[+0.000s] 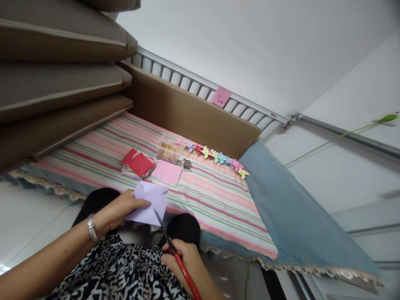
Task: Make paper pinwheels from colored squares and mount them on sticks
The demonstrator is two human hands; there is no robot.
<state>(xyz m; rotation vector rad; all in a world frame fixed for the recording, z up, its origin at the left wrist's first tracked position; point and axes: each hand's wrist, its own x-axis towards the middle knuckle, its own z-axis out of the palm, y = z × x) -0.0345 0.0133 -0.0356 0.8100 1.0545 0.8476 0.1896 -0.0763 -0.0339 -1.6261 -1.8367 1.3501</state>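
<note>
My left hand (pixel 120 210) pinches a square of lilac paper (pixel 154 196) at its left side, thumb on top. Slits run in from some of the paper's corners. In my right hand (pixel 189 262) is a pair of scissors (pixel 167 237) with red handles and dark blades. The blade tips point up and left, reaching the paper's lower right part near its middle. Just beyond the paper lie a stack of pink square sheets (pixel 168 171) and a pile of cut paper squares with red on top (pixel 139 163).
A clear plastic box (pixel 170 148) of small sticks stands behind the stacks, beside a small dark metal object (pixel 187 165). Several paper pinwheels (pixel 222 158) lie in a row along a cardboard-coloured panel (pixel 187 112). A striped cloth (pixel 218 208) covers the table; brown cushions (pixel 62 79) rise at left.
</note>
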